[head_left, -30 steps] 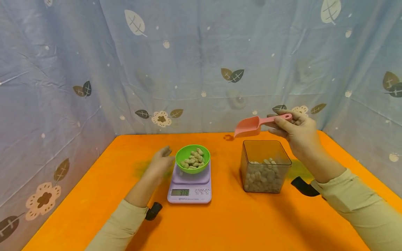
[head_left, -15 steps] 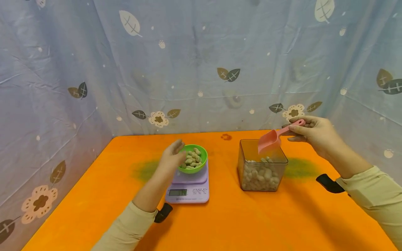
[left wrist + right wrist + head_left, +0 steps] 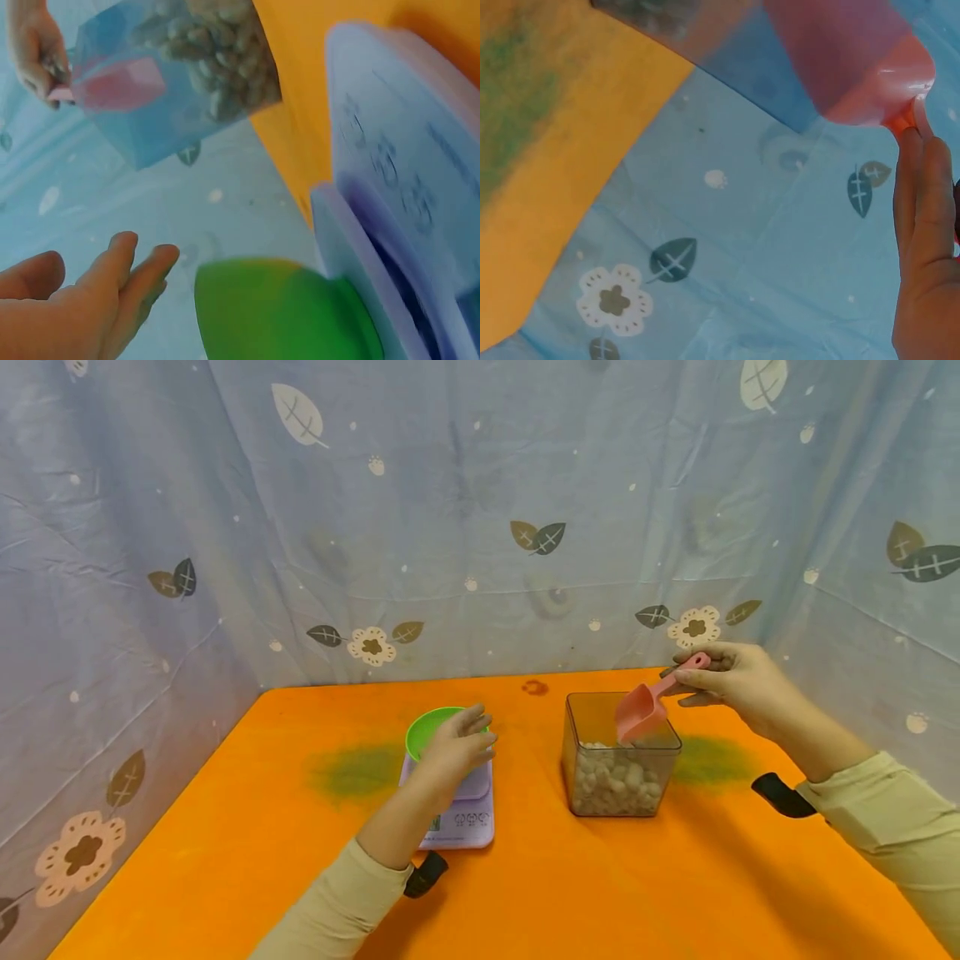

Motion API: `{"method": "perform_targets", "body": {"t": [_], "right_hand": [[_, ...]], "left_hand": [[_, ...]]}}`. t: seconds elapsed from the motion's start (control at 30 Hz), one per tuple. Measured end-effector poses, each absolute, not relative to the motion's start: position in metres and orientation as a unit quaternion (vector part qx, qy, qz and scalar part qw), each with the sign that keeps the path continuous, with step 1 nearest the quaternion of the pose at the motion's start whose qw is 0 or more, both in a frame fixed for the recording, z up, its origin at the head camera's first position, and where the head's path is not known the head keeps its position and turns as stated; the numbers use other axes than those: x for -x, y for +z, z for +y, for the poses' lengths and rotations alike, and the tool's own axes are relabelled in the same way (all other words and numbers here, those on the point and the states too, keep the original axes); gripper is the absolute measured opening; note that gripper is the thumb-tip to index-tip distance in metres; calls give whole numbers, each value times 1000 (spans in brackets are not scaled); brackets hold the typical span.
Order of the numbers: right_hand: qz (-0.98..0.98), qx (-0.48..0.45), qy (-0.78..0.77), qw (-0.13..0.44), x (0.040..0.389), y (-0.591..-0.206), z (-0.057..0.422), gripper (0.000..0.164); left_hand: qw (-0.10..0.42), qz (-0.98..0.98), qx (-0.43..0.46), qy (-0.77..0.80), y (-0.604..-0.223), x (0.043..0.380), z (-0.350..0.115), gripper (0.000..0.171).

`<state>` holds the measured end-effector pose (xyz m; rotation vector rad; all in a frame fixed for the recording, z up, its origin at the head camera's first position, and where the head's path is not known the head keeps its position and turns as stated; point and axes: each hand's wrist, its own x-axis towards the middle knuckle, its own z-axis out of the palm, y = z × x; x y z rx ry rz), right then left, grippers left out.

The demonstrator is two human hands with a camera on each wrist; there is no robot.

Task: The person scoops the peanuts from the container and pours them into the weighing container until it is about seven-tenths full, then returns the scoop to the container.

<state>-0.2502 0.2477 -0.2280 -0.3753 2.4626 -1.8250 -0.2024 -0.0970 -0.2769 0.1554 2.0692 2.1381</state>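
Observation:
My right hand (image 3: 738,685) pinches the handle of a pink scoop (image 3: 641,712), its blade tilted down inside the mouth of a see-through square container (image 3: 576,760). Peanuts (image 3: 618,785) in their shells partly fill that container. My left hand (image 3: 453,752), fingers loosely spread and holding nothing, hovers in front of a green bowl (image 3: 422,732). The left wrist view shows a gap between this hand and the bowl (image 3: 277,311). Under the bowl stands a lilac kitchen scale (image 3: 468,835). My hand and forearm hide the bowl's contents and most of the scale's display.
An orange cloth (image 3: 555,893) covers the table, with greenish patches on both sides. Behind and beside it hangs a blue curtain (image 3: 450,468) printed with leaves and flowers. Black straps' ends (image 3: 782,795) stick out by both wrists.
My right hand has lowered the scoop from above the container into its mouth. My left hand has moved right from beside the bowl to in front of it, covering the peanuts there.

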Motion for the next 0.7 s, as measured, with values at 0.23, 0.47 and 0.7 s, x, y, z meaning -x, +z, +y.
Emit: {"method": "perform_targets", "body": {"t": [0.23,0.47,0.7], "right_hand": [[805,120,-579,46,250,-244,249,48],[825,131,-548,48,245,-255,249,43],[848,128,-511,56,246,-253,231,42]], "left_hand": [[109,693,-63,710,-278,199,-80,56],[120,685,-64,716,-281,195,-69,57],[135,681,-66,717,-285,198,-63,56]]}}
